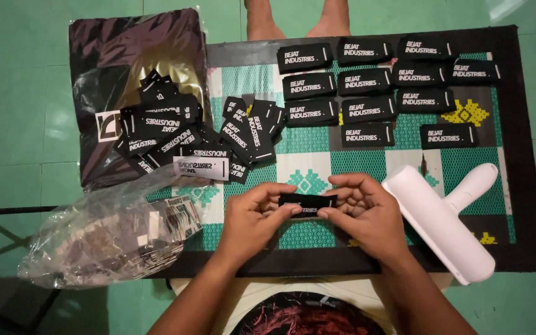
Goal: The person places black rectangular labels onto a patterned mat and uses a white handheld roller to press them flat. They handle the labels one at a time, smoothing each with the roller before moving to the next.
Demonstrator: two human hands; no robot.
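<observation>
My left hand and my right hand pinch the two ends of one small black cloth label with white print, held just above the patterned mat. A loose heap of the same black labels lies up and to the left of my hands. Several more labels are laid flat in neat rows on the far part of the mat.
A white lint roller lies right of my right hand. A clear plastic bag with more labels sits at the left. A dark glossy bag lies under the heap. Another person's legs show beyond the mat. The floor is green tile.
</observation>
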